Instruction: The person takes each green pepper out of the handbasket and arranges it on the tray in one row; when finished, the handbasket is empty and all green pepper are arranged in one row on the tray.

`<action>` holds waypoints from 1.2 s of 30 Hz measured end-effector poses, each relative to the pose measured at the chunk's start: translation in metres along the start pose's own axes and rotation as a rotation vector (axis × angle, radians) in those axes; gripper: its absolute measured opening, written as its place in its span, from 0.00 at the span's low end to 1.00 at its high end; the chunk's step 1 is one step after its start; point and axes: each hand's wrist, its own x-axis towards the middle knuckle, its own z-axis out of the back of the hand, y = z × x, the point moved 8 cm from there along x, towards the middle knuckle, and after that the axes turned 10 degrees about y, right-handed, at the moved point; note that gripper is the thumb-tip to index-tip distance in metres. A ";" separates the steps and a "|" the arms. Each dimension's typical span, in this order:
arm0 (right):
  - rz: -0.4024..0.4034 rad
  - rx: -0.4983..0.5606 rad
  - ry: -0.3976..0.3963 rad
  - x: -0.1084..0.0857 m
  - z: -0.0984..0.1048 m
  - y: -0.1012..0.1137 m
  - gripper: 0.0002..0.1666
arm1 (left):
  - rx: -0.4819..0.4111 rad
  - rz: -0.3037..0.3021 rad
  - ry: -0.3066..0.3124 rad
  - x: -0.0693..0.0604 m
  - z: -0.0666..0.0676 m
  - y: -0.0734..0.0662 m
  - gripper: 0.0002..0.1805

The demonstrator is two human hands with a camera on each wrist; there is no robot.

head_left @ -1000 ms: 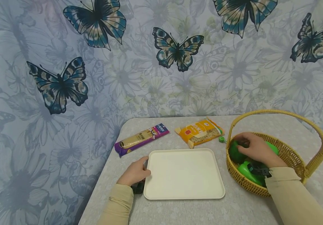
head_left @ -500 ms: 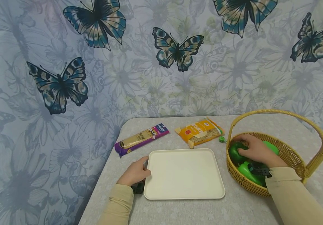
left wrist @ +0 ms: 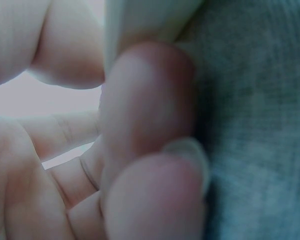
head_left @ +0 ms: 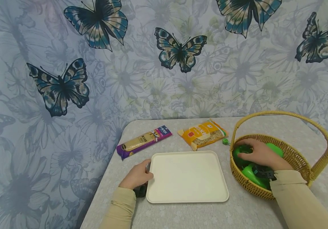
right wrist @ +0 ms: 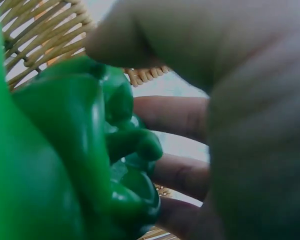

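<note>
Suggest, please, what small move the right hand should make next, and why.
Probably lift the rounded, glossy dark-green pepper slightly: in the oval yellow wicker basket, the right hand has its fingers and thumb around it.

The head view looks forward and down over the pale grey worktop [head_left: 187,216] to its far edge, sharing the left hand [head_left: 136,175] with the left wrist view, set blurrily close to its fingers [left wrist: 150,100], and the tan woven wicker basket [head_left: 295,156] with the right, set close against glossy green peppers [right wrist: 65,125].
</note>
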 end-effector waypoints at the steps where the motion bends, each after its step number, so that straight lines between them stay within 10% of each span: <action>1: 0.001 -0.005 0.008 0.000 -0.001 0.000 0.30 | 0.000 0.000 0.000 0.000 0.000 0.000 0.43; 17: -0.110 -0.019 -0.004 0.001 0.003 -0.011 0.39 | 0.023 -0.014 -0.021 -0.003 0.002 -0.006 0.42; 36: -0.065 -0.053 0.034 0.000 -0.002 -0.010 0.42 | 0.013 -0.005 -0.014 -0.004 0.002 -0.005 0.42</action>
